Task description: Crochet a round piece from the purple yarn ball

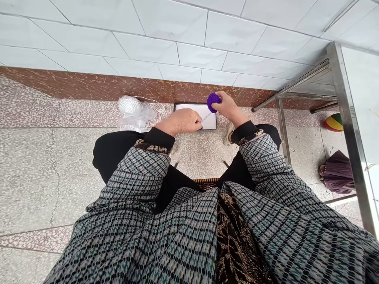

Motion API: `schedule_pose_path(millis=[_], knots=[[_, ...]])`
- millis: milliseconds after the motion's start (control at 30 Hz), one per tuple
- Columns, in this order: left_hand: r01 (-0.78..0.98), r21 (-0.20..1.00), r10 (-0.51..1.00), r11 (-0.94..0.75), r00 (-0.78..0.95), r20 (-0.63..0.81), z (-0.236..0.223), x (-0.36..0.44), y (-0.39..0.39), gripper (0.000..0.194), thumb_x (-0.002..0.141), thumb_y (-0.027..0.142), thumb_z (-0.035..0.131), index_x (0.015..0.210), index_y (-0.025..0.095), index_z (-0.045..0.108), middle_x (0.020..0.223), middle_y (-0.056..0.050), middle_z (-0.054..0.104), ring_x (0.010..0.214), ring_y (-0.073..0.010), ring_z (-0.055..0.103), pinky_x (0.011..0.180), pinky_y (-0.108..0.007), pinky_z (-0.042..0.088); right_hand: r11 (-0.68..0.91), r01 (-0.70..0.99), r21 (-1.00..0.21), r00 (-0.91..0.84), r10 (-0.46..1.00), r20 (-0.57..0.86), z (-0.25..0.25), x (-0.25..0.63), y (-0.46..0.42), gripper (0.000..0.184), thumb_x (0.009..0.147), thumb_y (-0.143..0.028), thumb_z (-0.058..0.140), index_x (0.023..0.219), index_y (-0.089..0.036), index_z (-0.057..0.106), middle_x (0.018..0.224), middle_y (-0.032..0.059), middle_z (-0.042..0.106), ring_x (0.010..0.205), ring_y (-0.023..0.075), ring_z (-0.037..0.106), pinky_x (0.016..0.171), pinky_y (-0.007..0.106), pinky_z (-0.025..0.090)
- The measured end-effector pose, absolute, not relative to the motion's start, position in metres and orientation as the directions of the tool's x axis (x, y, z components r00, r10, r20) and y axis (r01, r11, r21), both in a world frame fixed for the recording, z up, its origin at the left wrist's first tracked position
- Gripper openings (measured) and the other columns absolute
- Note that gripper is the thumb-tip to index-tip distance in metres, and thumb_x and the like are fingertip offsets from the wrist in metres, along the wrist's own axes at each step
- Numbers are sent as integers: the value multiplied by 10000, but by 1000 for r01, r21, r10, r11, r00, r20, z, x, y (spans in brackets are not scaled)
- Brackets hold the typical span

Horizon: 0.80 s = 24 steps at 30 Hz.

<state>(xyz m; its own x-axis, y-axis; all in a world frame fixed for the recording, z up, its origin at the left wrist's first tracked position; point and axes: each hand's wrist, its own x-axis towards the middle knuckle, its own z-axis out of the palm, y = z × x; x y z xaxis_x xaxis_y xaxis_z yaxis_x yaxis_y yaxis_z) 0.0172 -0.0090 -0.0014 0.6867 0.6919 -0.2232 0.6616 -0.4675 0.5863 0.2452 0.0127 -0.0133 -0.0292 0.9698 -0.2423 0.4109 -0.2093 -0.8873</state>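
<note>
My right hand (pixel 227 105) is closed around a small ball of purple yarn (pixel 212 102), held up above a shallow white tray with a dark rim (pixel 212 123) on the floor. A strand of the yarn runs taut from the ball down to my left hand (pixel 184 120), which pinches it with curled fingers. A bit of purple shows just under the left fingertips; whether it is more yarn or something else I cannot make out.
White yarn (pixel 130 105) in clear plastic lies left of the tray against the brown skirting (pixel 97 86). A metal-framed table (pixel 346 110) stands at the right. Beyond its legs are a multicoloured ball (pixel 334 122) and a dark purple cloth-like thing (pixel 337 173).
</note>
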Motion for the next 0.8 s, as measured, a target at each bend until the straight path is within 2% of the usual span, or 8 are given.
schedule_pose_path(millis=[100, 167, 233, 333, 433, 600, 700, 800], knots=[[616, 654, 749, -439, 653, -113, 8, 12, -9, 250, 848, 244, 606, 601, 223, 639, 650, -43, 608, 671, -198, 538, 730, -373, 407, -135, 569, -811, -93, 970, -226, -15, 239, 6, 431, 714, -27, 768, 1041, -240, 586, 994, 51, 685, 996, 268, 632, 958, 405, 550], [603, 686, 805, -407, 592, -42, 9, 8, -6, 234, 869, 225, 590, 654, 221, 682, 672, -41, 621, 692, -198, 544, 741, -369, 429, -123, 621, -774, -160, 947, -278, -12, 236, 1, 435, 695, -11, 780, 1022, -240, 607, 969, 48, 689, 998, 280, 640, 977, 415, 545], [600, 703, 851, -382, 525, 14, 7, 5, -2, 220, 881, 206, 585, 707, 216, 719, 702, -42, 644, 740, -203, 573, 777, -364, 457, -107, 621, -776, -287, 891, -353, -5, 235, -4, 421, 691, -6, 795, 1007, -239, 642, 950, 42, 699, 941, 259, 640, 894, 378, 566], [599, 719, 881, -352, 472, 38, -2, 3, 6, 218, 903, 198, 584, 753, 209, 741, 750, -47, 683, 792, -207, 607, 825, -357, 482, -119, 508, -853, -546, 721, -426, 8, 237, -8, 373, 724, -40, 801, 1025, -222, 681, 931, 22, 715, 801, 189, 614, 696, 302, 554], [624, 722, 903, -300, 429, 5, -11, 7, 10, 223, 937, 223, 582, 798, 198, 755, 809, -62, 731, 819, -214, 632, 835, -355, 487, -213, 298, -931, -637, 682, -360, 17, 239, -7, 366, 756, -107, 822, 1077, -203, 675, 950, 12, 721, 728, 131, 586, 609, 247, 516], [626, 740, 907, -248, 418, -50, -9, 19, 2, 228, 985, 262, 569, 845, 192, 736, 812, -50, 737, 803, -208, 637, 795, -332, 473, -248, -39, -968, -350, 911, -219, 11, 235, 2, 461, 807, -330, 921, 1135, -229, 613, 969, 4, 688, 727, 118, 566, 599, 225, 502], [628, 717, 854, -304, 513, -87, 2, 24, -5, 244, 969, 245, 561, 743, 215, 650, 724, -24, 657, 732, -190, 581, 765, -331, 437, -237, -61, -970, -165, 960, -224, 4, 229, 10, 412, 862, -346, 879, 1099, -241, 558, 925, -21, 642, 670, 102, 507, 585, 218, 484], [606, 685, 792, -404, 607, -70, 19, 24, -3, 273, 944, 241, 549, 672, 232, 547, 663, -11, 570, 669, -181, 493, 722, -348, 377, -230, 22, -973, -89, 969, -231, 0, 223, 27, 384, 915, -309, 838, 1100, -249, 506, 916, -32, 624, 657, 97, 501, 549, 202, 434]])
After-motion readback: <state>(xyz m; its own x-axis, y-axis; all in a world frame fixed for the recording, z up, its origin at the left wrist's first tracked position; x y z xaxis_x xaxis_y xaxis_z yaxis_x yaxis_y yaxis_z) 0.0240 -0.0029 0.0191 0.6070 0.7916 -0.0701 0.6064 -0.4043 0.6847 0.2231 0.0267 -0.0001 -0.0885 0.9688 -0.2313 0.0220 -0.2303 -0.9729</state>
